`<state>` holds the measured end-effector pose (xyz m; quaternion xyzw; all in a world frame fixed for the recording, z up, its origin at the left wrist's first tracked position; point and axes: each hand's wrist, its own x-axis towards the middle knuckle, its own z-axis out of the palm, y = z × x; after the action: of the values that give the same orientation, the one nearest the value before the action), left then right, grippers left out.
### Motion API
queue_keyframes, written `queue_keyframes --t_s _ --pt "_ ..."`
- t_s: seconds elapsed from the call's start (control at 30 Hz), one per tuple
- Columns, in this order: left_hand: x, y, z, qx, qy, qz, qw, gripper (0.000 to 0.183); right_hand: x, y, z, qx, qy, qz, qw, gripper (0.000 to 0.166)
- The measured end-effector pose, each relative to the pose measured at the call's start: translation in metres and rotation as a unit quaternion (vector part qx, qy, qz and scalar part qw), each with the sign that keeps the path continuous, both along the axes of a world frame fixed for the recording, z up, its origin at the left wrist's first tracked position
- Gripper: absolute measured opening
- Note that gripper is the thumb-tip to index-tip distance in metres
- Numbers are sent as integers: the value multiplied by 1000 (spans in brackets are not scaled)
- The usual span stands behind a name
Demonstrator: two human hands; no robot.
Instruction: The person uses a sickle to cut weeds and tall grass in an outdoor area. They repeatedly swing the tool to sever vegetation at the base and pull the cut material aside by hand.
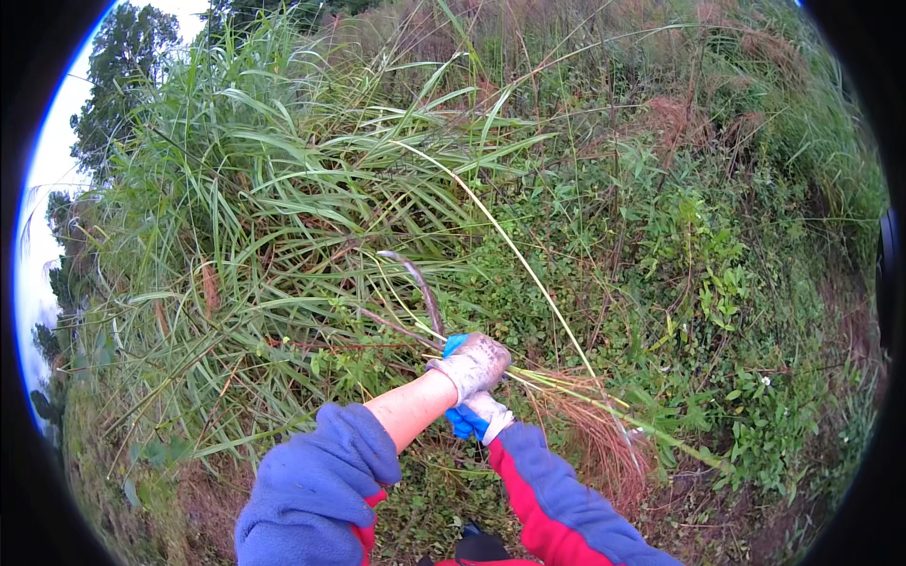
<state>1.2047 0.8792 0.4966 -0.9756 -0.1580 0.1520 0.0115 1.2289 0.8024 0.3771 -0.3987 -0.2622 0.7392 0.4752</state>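
My left hand (473,362), in a soiled white and blue work glove, is closed around a small bunch of grass stems (545,380). Thin stem ends stick out on its left side, and reddish-brown seed plumes (609,442) droop on the right. Just below it, my right hand (481,417) wears a matching glove and has its fingers curled. A sickle with a curved, dark metal blade (422,286) rises beyond my left hand, its tip to the upper left. The sickle's handle is hidden behind the hands, apparently in my right fist.
Long-bladed green grass (283,184) grows thickly at the left, partly bent over. Low leafy weeds (708,283) cover the slope at the right. One long pale stalk (509,244) arches across the middle. Trees (127,78) stand at the far left.
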Motion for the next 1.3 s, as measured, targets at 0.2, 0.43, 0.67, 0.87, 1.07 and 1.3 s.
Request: queue_keyframes --t_s 0.2,0.43,0.67,0.87,1.07,1.3 --pt "-39 10 -8 -109 -61 261 957 24 -25 -55 28 -59 -153 83 983 23" --pt "-89 38 9 -53 -175 406 896 23 -40 -257 8 73 -315 270 907 27" --pt "-87 7 39 67 -208 237 947 15 -11 -240 68 -233 -166 -144 947 31" --pt "-83 -23 84 198 -118 128 965 13 -9 -91 61 -64 -31 -296 952 31" --pt "-69 -16 90 306 -160 75 935 16 -2 3 84 77 -20 -284 956 24" --pt "-40 4 106 293 -168 31 941 51 -17 2 102 119 -60 -142 981 18"
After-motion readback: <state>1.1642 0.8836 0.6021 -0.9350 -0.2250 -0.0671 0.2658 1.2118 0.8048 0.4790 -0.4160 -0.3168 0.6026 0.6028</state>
